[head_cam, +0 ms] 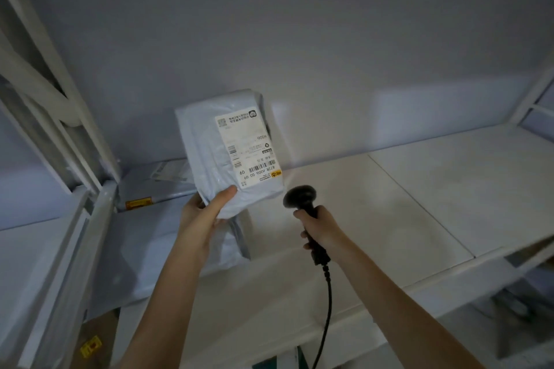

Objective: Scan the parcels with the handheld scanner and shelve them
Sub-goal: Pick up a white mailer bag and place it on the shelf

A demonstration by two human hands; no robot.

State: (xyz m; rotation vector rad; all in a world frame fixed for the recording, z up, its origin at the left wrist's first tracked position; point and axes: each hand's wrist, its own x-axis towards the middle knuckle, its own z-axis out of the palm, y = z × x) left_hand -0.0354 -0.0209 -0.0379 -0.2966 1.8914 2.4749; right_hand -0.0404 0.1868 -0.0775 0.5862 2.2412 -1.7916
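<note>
A pale grey plastic parcel (pixel 209 147) with a white shipping label facing me is held up over the white shelf (pixel 419 189). My left hand (pixel 204 216) grips its lower left corner, thumb on the front. My right hand (pixel 322 231) grips the handle of a black corded handheld scanner (pixel 301 198), whose head points at the label's lower edge, a little to the right of the parcel. Two more grey parcels lie flat on the shelf at the left: a large one (pixel 144 249) under my left arm and another (pixel 159 186) behind it.
White metal shelf uprights (pixel 75 144) stand at the left and far right. The wall (pixel 299 39) closes the shelf at the back. The scanner cable (pixel 326 308) hangs down past the shelf's front edge. A small yellow object (pixel 90 346) lies below at the left.
</note>
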